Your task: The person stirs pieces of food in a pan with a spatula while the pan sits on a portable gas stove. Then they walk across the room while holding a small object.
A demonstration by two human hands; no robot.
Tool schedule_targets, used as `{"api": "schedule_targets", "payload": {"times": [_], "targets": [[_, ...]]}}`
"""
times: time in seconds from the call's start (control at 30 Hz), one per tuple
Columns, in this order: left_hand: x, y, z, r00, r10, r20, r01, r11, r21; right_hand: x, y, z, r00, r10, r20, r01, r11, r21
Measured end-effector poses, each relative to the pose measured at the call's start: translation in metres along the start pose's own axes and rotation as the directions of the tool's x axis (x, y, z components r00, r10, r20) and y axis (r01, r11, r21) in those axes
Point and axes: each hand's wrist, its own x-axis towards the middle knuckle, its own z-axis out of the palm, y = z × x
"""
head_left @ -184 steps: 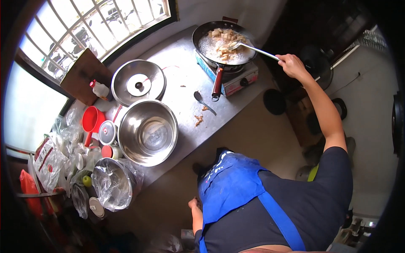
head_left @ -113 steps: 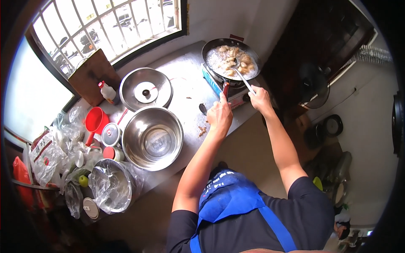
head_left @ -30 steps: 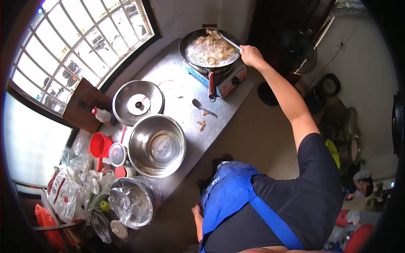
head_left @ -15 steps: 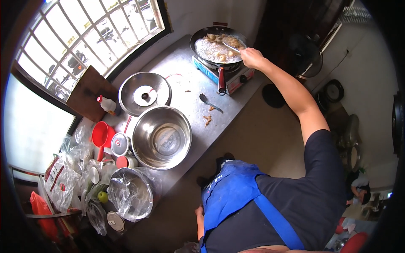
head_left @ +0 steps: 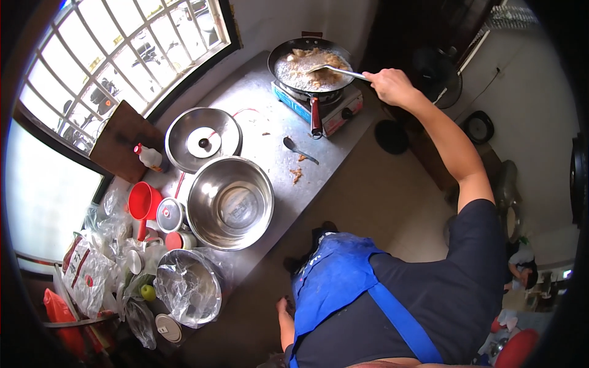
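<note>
Fingers of the right hand are closed around the pale handle of a metal spoon, in the upper middle of the frame, a little right of centre. The spoon reaches leftward over the edge of a dark pan, its head among bubbling pale foam and brownish pieces of food. Below the food, the pan's red-brown handle points down the frame. The pan sits on a small stove with a black knob at its front.

At the lower centre, the left hand hangs beside a blue apron, well apart from the pan; whether its fingers are spread or pressed together, I cannot tell.

On the metal counter, a black spoon lies near the frame's centre, just above some brown scraps. Left of centre, a large metal bowl stands just below a round lid with a dark knob. Farther left are a red dipper, a white bottle with a red cap and a brown board leaning below the barred window.
</note>
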Motion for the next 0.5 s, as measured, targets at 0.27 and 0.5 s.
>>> {"api": "schedule_targets", "payload": {"times": [0.27,0.5], "targets": [[-0.057,0.052,0.001,0.998,0.032,-0.054,-0.026,0.993,0.117,-0.018,0.012,-0.007,0.997,0.055,0.060,-0.057,0.998,0.039],[-0.080,0.065,0.010,0.993,0.092,-0.072,-0.080,0.983,0.163,0.018,-0.010,0.069,0.994,0.000,-0.108,0.005,0.999,0.041]]}}
